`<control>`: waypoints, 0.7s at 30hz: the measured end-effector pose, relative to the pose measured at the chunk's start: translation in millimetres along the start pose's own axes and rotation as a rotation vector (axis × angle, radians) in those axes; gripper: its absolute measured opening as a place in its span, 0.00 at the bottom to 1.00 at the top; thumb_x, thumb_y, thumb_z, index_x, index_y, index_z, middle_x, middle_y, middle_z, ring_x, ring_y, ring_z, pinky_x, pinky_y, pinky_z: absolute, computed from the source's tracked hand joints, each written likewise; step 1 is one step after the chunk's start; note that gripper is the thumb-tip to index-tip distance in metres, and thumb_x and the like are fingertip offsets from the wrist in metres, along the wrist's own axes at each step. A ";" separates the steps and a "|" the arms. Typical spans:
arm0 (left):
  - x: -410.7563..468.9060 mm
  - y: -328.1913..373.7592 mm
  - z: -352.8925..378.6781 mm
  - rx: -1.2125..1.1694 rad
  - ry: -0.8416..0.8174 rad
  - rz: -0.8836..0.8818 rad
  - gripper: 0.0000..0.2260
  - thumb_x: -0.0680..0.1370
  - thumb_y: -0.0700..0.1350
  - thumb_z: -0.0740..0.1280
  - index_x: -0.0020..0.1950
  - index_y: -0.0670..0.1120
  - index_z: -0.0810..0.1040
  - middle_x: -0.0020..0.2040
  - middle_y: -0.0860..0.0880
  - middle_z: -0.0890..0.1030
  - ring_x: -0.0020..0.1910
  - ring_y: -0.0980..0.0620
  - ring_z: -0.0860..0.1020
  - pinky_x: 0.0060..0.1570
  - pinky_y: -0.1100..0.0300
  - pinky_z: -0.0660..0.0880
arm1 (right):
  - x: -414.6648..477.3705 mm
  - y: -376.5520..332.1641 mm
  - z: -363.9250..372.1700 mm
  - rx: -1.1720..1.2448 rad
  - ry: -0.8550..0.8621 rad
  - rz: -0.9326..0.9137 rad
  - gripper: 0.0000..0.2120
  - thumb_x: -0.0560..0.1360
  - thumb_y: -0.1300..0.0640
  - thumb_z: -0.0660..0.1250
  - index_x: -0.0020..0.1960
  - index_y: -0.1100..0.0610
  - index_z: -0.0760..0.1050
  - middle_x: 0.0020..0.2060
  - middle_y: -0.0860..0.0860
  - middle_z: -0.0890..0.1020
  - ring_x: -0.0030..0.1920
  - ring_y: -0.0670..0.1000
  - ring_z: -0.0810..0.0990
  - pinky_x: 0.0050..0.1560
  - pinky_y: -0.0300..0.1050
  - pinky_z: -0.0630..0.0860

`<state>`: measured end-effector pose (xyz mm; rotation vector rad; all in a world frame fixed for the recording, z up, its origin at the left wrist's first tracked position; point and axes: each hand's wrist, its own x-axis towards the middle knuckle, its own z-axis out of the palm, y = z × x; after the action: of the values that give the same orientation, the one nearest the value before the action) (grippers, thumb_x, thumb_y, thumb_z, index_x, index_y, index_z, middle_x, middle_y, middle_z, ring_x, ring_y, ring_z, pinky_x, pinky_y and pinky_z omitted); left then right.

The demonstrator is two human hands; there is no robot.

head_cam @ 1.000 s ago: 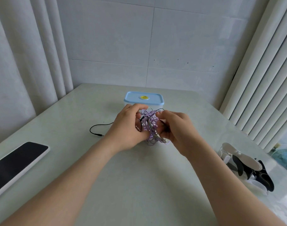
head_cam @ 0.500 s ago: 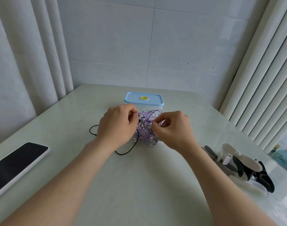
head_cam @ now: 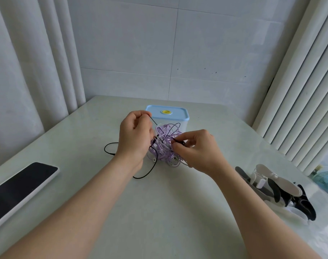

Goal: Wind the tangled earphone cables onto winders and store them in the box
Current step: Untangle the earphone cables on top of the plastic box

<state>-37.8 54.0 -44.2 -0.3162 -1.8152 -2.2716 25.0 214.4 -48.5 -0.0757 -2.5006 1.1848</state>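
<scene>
A tangle of purple earphone cable (head_cam: 164, 146) lies on the pale table (head_cam: 159, 212), just in front of a clear box with a light-blue lid (head_cam: 167, 114). A black earphone cable (head_cam: 144, 175) runs through the tangle and loops out to the left and front. My left hand (head_cam: 134, 140) pinches a strand of the black cable, raised near the box lid. My right hand (head_cam: 195, 148) pinches a black earbud end at the tangle's right side. Black and white winders (head_cam: 282, 189) lie in a pile at the right edge.
A phone with a dark screen and white case (head_cam: 19, 187) lies at the table's left edge. White curtains hang on both sides and a tiled wall stands behind. A teal fan (head_cam: 327, 179) shows past the table's right edge.
Both hands have drawn apart from the clump. My left hand rose toward the box lid with a black strand, my right pulled a black earbud end out to the right; more black cable lies loose in front.
</scene>
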 end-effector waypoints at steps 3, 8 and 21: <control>2.2 -2.4 0.8 0.025 -0.021 -0.120 0.08 0.82 0.35 0.53 0.48 0.43 0.69 0.32 0.50 0.66 0.27 0.54 0.61 0.26 0.64 0.62 | 2.5 4.9 2.5 -0.052 0.025 0.011 0.04 0.75 0.55 0.73 0.45 0.49 0.87 0.23 0.49 0.79 0.23 0.45 0.71 0.29 0.32 0.66; 2.9 -7.1 -7.5 0.648 -0.054 -0.044 0.09 0.80 0.46 0.60 0.43 0.45 0.76 0.36 0.51 0.80 0.36 0.51 0.76 0.33 0.57 0.67 | 5.9 13.5 3.5 -0.107 0.091 0.027 0.07 0.73 0.55 0.73 0.49 0.47 0.86 0.22 0.47 0.79 0.24 0.43 0.73 0.30 0.32 0.66; 3.3 -0.7 -19.8 0.863 -0.285 0.216 0.08 0.80 0.52 0.73 0.44 0.50 0.87 0.37 0.53 0.83 0.40 0.53 0.79 0.38 0.63 0.67 | 10.3 10.2 7.0 -0.159 0.198 -0.018 0.08 0.79 0.55 0.68 0.46 0.51 0.86 0.35 0.42 0.82 0.31 0.41 0.73 0.38 0.39 0.68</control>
<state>-41.9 34.7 -48.1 -0.6408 -2.5347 -1.1771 11.9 218.0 -57.1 -0.2018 -2.4091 0.9217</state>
